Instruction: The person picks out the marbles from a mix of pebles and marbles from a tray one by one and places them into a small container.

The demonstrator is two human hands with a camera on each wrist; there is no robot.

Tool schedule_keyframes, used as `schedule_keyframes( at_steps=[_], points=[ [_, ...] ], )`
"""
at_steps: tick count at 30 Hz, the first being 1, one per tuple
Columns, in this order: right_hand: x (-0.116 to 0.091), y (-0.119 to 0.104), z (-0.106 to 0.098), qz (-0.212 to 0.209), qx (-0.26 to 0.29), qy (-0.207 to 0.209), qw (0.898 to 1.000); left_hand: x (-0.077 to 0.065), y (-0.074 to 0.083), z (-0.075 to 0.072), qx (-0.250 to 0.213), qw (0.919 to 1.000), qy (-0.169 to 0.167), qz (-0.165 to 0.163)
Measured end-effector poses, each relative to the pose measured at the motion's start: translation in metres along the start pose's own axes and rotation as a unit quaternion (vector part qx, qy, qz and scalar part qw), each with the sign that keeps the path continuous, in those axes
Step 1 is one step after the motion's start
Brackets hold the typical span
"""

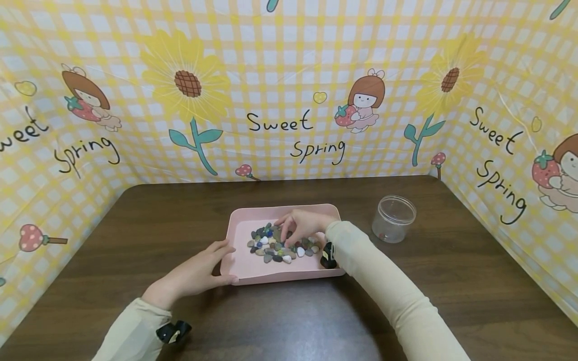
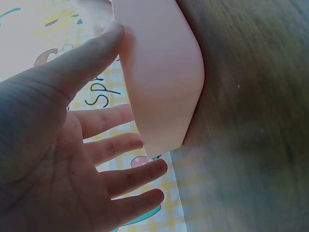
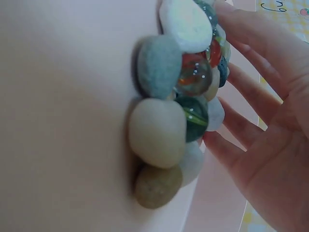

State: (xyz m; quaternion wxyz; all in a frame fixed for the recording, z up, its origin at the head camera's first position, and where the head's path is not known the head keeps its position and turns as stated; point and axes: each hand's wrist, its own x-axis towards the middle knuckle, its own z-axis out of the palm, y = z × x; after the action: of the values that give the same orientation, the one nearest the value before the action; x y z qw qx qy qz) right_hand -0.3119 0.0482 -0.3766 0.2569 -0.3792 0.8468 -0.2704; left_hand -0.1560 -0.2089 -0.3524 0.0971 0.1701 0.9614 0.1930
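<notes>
A pink tray (image 1: 244, 276) holds a spread of pebbles (image 1: 287, 259) in grey, white and tan, with glass marbles (image 3: 195, 75) among them. My left hand (image 1: 198, 268) steadies the tray's left end, thumb at the near corner and fingers straight along the side. In the left wrist view the thumb (image 2: 108, 41) touches the tray's rim. My right hand (image 1: 302, 225) reaches down into the pebbles from above, thumb and fingers spread loosely. From the right wrist, its fingertips meet the far side of the pile and are partly hidden behind the stones.
To the right of the tray stands a clear round jar (image 1: 394, 220), lidless, with a small dark thing at its bottom. The dark wooden table (image 1: 289, 321) is bordered by a yellow checked cloth (image 1: 280, 65) at the back and sides.
</notes>
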Motion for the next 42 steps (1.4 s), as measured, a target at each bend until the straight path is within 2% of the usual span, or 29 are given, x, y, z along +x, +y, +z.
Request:
schedule_keyframes(
  at_steps=[10,24,31,42],
  points=[
    [-0.004,0.001,-0.004,-0.007,0.015,0.022,1.000,-0.001,0.000,0.000,-0.002,1.0000,0.000,0.000],
    [-0.016,-0.008,-0.023,-0.074,0.035,0.025,0.996,0.000,-0.001,0.000,0.001,1.0000,0.003,0.002],
    [-0.022,-0.008,-0.030,-0.075,0.051,0.032,0.995,0.001,-0.001,-0.001,0.000,1.0000,0.003,0.005],
    [-0.028,-0.008,-0.037,-0.085,0.046,0.060,0.994,0.001,-0.001,0.000,0.002,1.0000,0.002,0.002]
  ],
)
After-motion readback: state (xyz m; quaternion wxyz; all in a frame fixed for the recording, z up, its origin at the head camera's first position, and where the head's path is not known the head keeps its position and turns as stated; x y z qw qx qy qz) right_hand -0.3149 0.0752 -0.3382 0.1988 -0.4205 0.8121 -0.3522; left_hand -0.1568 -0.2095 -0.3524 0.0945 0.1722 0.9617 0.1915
